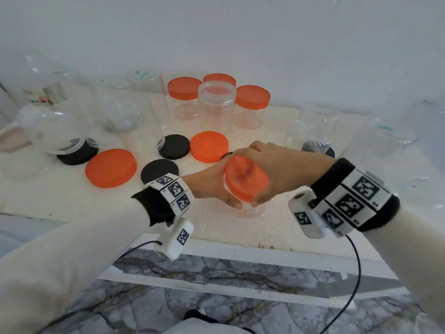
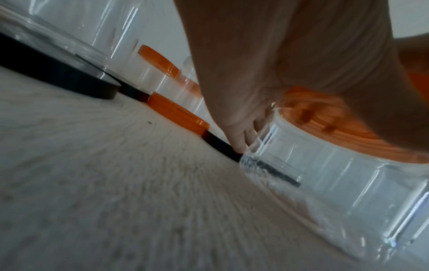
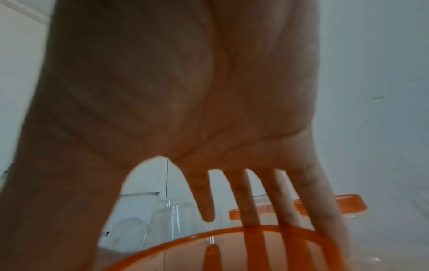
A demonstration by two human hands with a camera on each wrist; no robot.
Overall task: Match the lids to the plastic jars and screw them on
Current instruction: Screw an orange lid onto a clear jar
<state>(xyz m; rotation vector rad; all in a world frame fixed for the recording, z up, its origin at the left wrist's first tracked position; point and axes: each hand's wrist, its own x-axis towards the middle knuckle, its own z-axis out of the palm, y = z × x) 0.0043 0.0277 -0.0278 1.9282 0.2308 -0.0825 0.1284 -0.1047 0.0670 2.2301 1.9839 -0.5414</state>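
A short clear plastic jar [image 1: 251, 210] stands near the table's front edge. My left hand [image 1: 218, 184] grips its side, thumb in front and fingers round the far wall; the left wrist view shows my fingertips [image 2: 238, 144] low on the jar [image 2: 336, 179]. An orange lid [image 1: 245, 179] sits tilted over the jar's mouth. My right hand [image 1: 274, 165] holds it from above, fingers spread across its top and thumb on the near rim. In the right wrist view the lid [image 3: 232, 243] lies under my fingers [image 3: 250, 205]. Whether the threads engage is hidden.
Two loose orange lids [image 1: 110, 168] [image 1: 209, 146] and black lids [image 1: 173, 146] [image 1: 159, 172] lie left of my hands. Orange-capped jars [image 1: 185, 97] [image 1: 252, 102] and an open jar [image 1: 216, 104] stand behind. More clear jars [image 1: 310, 126] crowd both sides.
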